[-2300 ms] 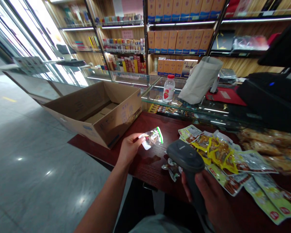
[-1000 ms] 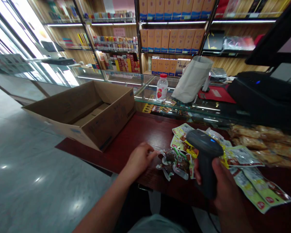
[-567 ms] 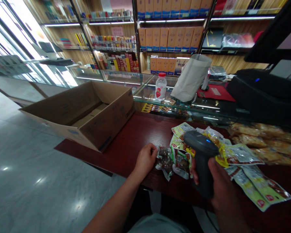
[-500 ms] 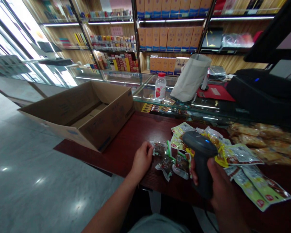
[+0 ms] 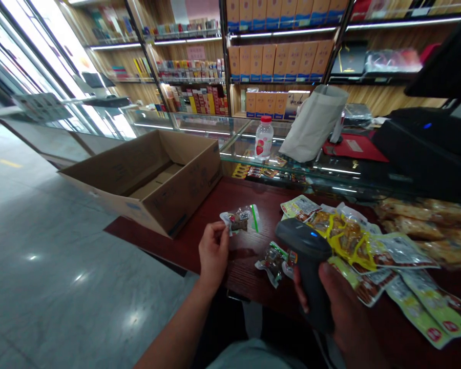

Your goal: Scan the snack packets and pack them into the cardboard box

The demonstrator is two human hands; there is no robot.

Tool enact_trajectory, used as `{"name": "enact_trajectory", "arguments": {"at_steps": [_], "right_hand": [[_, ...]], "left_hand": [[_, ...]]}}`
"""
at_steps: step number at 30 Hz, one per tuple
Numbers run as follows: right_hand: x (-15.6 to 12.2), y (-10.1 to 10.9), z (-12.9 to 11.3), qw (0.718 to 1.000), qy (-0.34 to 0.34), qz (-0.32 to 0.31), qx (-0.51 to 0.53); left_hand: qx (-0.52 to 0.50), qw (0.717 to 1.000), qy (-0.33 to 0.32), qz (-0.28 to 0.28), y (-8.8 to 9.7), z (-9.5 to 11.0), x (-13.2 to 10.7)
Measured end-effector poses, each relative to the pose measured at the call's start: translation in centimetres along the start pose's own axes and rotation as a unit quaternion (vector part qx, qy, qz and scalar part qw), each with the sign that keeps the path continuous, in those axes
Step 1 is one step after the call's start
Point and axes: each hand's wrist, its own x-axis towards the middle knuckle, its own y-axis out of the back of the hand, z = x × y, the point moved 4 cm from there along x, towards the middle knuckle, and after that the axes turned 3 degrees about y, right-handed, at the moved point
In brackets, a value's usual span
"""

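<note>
Your left hand [image 5: 213, 254] pinched a clear snack packet [image 5: 238, 220] by its end, its long axis running sideways toward the tabletop's [image 5: 249, 197] far edge; your right hand [image 5: 341, 307] clenched a barcode scanner [image 5: 308, 256] just right of it.

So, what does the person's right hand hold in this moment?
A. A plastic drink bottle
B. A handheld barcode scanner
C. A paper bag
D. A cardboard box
B. The right hand grips the black handheld barcode scanner by its handle, while the left hand holds a small clear snack packet.
</note>
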Motion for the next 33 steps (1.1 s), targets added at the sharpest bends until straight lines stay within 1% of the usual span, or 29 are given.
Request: {"name": "enact_trajectory", "arguments": {"at_steps": [3, 6, 8, 11, 13, 16, 21, 26, 29, 33], "right_hand": [[-0.1, -0.1, 0.3, 0.999, 0.006, -0.031, -0.036], [-0.3, -0.3, 0.3, 0.998, 0.010, -0.044, -0.054], [-0.4, -0.5, 0.1, 0.996, 0.020, -0.046, -0.070], [-0.6, -0.7, -0.6, 0.993, 0.036, -0.034, -0.110], [-0.7, -0.8, -1.0, 0.991, 0.038, -0.026, -0.125], [-0.7, -0.9, -1.3, 0.990, 0.043, -0.030, -0.127], [-0.7, -0.9, -1.5, 0.985, 0.081, -0.026, -0.148], [-0.9, -1.3, -1.5, 0.989, 0.063, -0.056, -0.117], [-1.0, -1.3, -1.6, 0.989, 0.063, -0.066, -0.116], [-0.9, -1.0, -1.4, 0.989, 0.060, -0.049, -0.125]], "left_hand": [[0.009, 1.000, -0.017, 0.018, 0.4, 0.1, 0.0], [0.034, 0.998, -0.047, 0.028, 0.7, 0.0, 0.0], [0.048, 0.996, -0.071, 0.037, 0.8, -0.3, 0.1], [0.055, 0.991, -0.108, 0.058, 0.9, -0.6, 0.1], [0.057, 0.988, -0.126, 0.062, 0.9, -0.7, 0.1], [0.061, 0.988, -0.132, 0.058, 0.8, -0.6, 0.1], [0.063, 0.987, -0.138, 0.060, 0.7, -0.3, 0.1], [0.082, 0.984, -0.145, 0.068, 0.8, -0.3, 0.1], [0.080, 0.985, -0.140, 0.068, 0.9, -0.3, 0.2], [0.071, 0.987, -0.131, 0.058, 0.6, -0.4, 0.1]]}}
